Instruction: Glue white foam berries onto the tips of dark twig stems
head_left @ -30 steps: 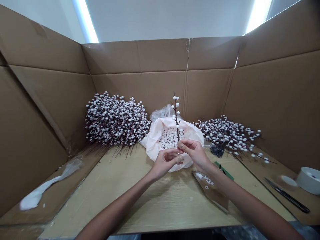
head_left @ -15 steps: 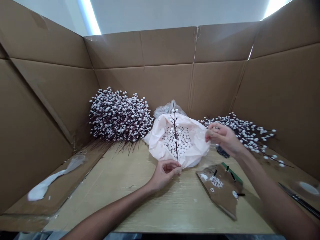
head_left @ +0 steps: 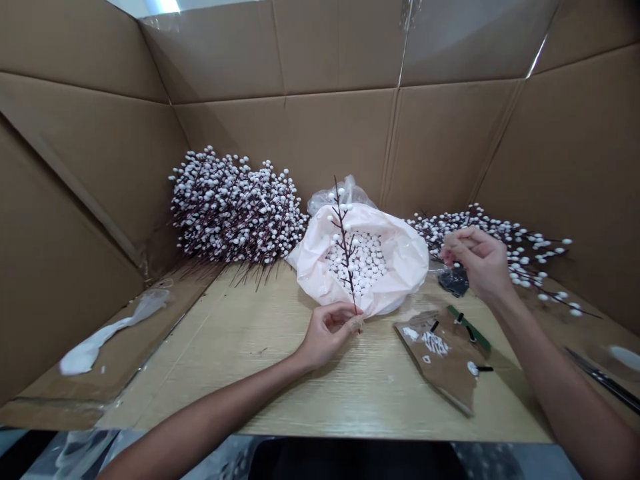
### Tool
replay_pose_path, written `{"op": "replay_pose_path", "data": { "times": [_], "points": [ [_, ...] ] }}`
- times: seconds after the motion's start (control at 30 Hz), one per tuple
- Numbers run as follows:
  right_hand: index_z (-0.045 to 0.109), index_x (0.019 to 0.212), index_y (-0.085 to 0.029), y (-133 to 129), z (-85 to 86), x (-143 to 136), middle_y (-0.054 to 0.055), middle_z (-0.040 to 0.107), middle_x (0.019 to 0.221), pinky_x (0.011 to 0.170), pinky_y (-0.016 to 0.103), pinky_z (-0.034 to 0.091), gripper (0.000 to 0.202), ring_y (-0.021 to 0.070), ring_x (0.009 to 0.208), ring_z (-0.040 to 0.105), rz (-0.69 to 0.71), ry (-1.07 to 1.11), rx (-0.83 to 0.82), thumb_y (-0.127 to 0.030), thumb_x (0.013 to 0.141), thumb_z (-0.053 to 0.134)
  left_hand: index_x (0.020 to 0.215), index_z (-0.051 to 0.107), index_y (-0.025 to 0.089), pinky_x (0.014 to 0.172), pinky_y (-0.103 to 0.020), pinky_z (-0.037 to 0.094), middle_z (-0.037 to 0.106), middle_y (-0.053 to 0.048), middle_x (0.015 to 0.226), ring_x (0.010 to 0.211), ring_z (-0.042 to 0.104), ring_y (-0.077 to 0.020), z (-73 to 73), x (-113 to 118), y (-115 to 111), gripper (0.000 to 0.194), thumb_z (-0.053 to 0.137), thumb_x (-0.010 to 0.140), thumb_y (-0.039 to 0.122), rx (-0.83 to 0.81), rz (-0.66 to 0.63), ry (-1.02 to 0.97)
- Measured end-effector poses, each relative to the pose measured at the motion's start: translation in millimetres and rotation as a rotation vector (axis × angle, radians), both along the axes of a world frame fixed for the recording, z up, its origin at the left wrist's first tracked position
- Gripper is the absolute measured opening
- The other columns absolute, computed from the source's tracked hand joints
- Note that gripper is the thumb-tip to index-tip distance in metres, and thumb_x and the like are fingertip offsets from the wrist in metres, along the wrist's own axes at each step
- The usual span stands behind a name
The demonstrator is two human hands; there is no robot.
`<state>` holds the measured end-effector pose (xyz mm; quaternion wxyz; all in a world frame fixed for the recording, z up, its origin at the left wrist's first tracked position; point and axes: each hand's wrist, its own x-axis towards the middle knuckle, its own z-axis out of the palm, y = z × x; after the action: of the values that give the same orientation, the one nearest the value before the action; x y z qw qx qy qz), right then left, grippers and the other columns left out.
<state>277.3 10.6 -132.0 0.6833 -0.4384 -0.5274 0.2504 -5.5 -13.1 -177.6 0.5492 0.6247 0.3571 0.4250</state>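
In the head view my left hand (head_left: pixel 333 333) pinches the lower end of an artificial berry twig (head_left: pixel 345 247). The twig is dark brown, stands nearly upright with a slight lean to the left, and carries a few white berries near its top and along its side. Behind it, a pale plastic bag (head_left: pixel 313 280) lies open, full of loose white berries (head_left: pixel 367 267). To the right of the bag, my right hand (head_left: pixel 477 260) hovers with thumb and fingers closed together; whatever is between the fingertips is too small to make out.
Finished-looking berry branches form a big heap (head_left: pixel 235 213) at back left and a smaller pile (head_left: pixel 530 253) at right. A cardboard piece (head_left: pixel 440 360) with white smears and black bits lies front right, near scissors (head_left: pixel 605 380) and a tape roll (head_left: pixel 625 358). Cardboard walls surround the table.
My right hand has moved right, away from the bag's edge. The twig in my left hand now leans a little more to the left. The camera has tilted downward.
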Motion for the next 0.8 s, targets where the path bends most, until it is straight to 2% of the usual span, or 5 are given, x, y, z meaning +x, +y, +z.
{"op": "replay_pose_path", "data": {
  "times": [0.1, 0.3, 0.47, 0.63, 0.8],
  "points": [
    [0.067, 0.078, -0.021, -21.6, 2.6, -29.0, 0.002, 0.067, 0.066, 0.049, 0.024, 0.047, 0.016, 0.0132, 0.055, 0.059, 0.065, -0.382, 0.015, -0.037, 0.079, 0.067, 0.082, 0.068, 0.013, 0.065, -0.027, 0.05, 0.069, -0.005, 0.067, 0.063, 0.064, -0.0165, 5.8, -2.7, -2.3, 0.028, 0.075, 0.071, 0.038, 0.016, -0.018, -0.056],
    [0.064, 0.109, -0.02, -55.1, -8.8, -81.2, 0.007, 0.073, 0.092, 0.067, 0.029, 0.056, 0.023, 0.0186, 0.079, 0.069, 0.218, -0.883, 0.377, -0.019, 0.087, 0.057, 0.082, 0.064, 0.014, 0.067, -0.024, 0.05, 0.068, -0.004, 0.07, 0.066, 0.064, -0.0142, 15.0, -9.4, -4.4, 0.016, 0.072, 0.077, 0.028, -0.005, -0.204, -0.211],
    [0.062, 0.108, -0.018, -65.6, -10.8, -100.2, 0.008, 0.072, 0.081, 0.065, 0.03, 0.057, 0.024, 0.0188, 0.072, 0.069, 0.203, -0.879, 0.553, -0.013, 0.086, 0.057, 0.08, 0.062, 0.015, 0.068, -0.025, 0.05, 0.066, -0.003, 0.071, 0.069, 0.063, -0.0135, 18.9, -11.9, -3.7, 0.013, 0.069, 0.08, 0.026, -0.018, -0.369, -0.317],
    [0.055, 0.122, -0.015, -72.8, -16.9, -104.5, 0.011, 0.072, 0.088, 0.068, 0.032, 0.057, 0.042, 0.0208, 0.081, 0.069, 0.245, -0.795, 0.57, -0.011, 0.081, 0.061, 0.078, 0.058, 0.016, 0.072, -0.028, 0.049, 0.063, -0.003, 0.07, 0.071, 0.062, -0.014, 20.6, -11.8, -5.6, 0.016, 0.069, 0.08, 0.027, -0.071, -0.534, -0.392],
    [0.053, 0.128, -0.014, -77.4, -18.6, -103.2, 0.014, 0.072, 0.095, 0.073, 0.033, 0.058, 0.046, 0.0235, 0.089, 0.069, 0.212, -0.904, 0.662, -0.022, 0.083, 0.06, 0.072, 0.054, 0.019, 0.059, -0.026, 0.047, 0.06, -0.001, 0.064, 0.06, 0.06, -0.014, 20.7, -12.5, -7.8, 0.02, 0.071, 0.077, 0.027, -0.244, -0.67, -0.477]
  ]
}}
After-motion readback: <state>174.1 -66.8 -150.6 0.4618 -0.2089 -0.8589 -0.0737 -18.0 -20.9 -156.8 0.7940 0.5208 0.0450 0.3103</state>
